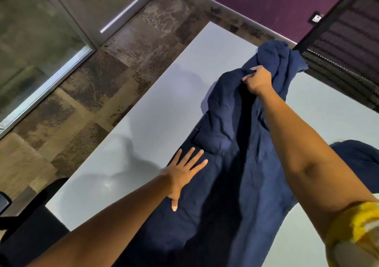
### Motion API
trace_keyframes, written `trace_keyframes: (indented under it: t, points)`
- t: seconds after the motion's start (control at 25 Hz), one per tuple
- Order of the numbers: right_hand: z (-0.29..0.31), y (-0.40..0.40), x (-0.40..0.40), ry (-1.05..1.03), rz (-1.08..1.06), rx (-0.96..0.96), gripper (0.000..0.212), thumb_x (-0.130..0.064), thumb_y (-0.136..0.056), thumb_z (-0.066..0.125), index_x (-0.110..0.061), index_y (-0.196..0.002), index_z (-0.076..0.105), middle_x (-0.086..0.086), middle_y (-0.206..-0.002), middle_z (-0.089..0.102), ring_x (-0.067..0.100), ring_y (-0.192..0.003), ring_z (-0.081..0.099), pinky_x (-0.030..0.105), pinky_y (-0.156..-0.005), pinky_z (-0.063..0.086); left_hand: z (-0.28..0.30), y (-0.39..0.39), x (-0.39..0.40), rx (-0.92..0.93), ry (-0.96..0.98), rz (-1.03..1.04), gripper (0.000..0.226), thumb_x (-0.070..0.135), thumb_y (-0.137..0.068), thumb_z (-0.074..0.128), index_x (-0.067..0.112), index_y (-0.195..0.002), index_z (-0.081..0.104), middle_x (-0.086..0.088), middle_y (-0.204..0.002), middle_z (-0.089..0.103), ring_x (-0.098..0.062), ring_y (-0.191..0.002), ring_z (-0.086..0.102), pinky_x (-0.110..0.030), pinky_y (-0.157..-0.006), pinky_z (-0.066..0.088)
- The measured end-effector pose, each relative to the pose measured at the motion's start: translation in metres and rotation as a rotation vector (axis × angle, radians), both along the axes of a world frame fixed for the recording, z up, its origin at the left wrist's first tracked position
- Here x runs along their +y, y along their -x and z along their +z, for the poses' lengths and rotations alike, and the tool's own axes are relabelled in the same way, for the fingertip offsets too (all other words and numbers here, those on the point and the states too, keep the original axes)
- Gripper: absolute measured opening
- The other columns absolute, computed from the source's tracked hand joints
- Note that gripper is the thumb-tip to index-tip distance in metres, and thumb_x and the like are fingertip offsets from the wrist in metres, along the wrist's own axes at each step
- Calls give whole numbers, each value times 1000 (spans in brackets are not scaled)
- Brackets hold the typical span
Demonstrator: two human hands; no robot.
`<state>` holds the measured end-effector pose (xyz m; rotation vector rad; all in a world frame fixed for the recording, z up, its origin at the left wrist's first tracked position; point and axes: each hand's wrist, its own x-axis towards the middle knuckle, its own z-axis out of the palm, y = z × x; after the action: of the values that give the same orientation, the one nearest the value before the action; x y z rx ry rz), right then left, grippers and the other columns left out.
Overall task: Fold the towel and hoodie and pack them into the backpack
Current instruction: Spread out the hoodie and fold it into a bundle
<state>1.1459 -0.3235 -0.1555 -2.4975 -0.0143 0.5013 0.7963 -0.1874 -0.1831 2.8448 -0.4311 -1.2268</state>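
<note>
Left hand [185, 171] flat on rumpled navy hoodie [235, 164]; right hand [258, 80] pinches fold.

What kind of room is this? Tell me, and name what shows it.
Probably an office or study room: a plain white table, a black mesh chair back beyond it, and a metal-framed glass door.

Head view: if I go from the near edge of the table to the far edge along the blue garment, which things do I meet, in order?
Left hand pressing flat on the navy garment → right hand gripping a raised fold of it → bunched far end of the garment → black mesh chair back.
</note>
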Motion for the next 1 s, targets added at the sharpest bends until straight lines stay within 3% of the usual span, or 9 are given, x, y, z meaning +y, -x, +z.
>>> trace_keyframes:
  t: [0.12,0.2,0.28,0.4,0.52,0.68,0.8,0.92,1.0]
  points:
    - [6,32,5,-53,81,23,53,-23,-101,53,-6,-147,34,18,-146,48,34,-132,48,37,-103,41,4,-2,-4,13,-21,-8,177,52,-39,97,24,-141,-45,-7,-142,-57,-36,-135,-46,-59,-111,-21]
    - [14,57,17,-49,-24,-183,48,-47,-97,55,-9,-125,53,12,-118,64,32,-108,61,36,-78,46,6,-2,-5,22,-36,-5,178,51,-39,98,25,-139,-47,-8,-142,-57,-36,-135,-46,-59,-111,-22]
    - [31,81,33,77,-54,-195,72,-80,-79,52,-10,-96,59,3,-85,62,27,-77,60,33,-60,41,8,-2,-5,26,-48,-1,178,50,-38,98,24,-139,-47,-8,-143,-56,-36,-134,-47,-59,-109,-23]
    - [26,91,42,332,240,29,58,-64,-82,65,-7,-90,61,8,-87,66,30,-81,65,32,-55,40,11,-4,-5,40,-51,0,178,50,-38,98,23,-142,-44,-8,-144,-56,-35,-134,-47,-57,-106,-26]
    - [11,70,30,177,160,-15,34,-32,-94,67,-1,-106,66,17,-106,69,32,-91,64,33,-66,44,10,-4,-4,41,-58,1,178,50,-39,98,23,-143,-43,-7,-142,-58,-36,-133,-48,-57,-105,-27]
    - [-9,80,22,25,-6,-116,22,-24,-96,64,-4,-108,64,15,-105,69,33,-97,65,39,-73,51,10,-6,-5,53,-69,-4,181,51,-35,98,23,-141,-46,-8,-139,-60,-37,-132,-49,-60,-108,-23]
    - [-7,121,30,-17,65,-372,40,-26,-96,63,-9,-130,51,10,-128,59,29,-114,60,40,-89,50,13,-10,-10,71,-64,13,183,48,-32,99,24,-135,-50,-8,-137,-62,-38,-130,-50,-62,-106,-24]
    - [-24,190,18,39,348,-507,65,-45,-97,55,-13,-150,36,8,-159,32,28,-149,26,41,-122,22,13,-11,-15,79,-96,16,183,49,-30,99,22,-135,-48,-12,-138,-58,-39,-129,-50,-63,-104,-26]
    - [-46,237,-6,160,510,-441,71,-57,-100,39,-19,-158,23,4,-167,9,26,-155,2,45,-126,5,14,-10,-16,87,-117,19,182,50,-29,99,20,-136,-46,-14,-139,-54,-39,-128,-51,-65,-106,-26]
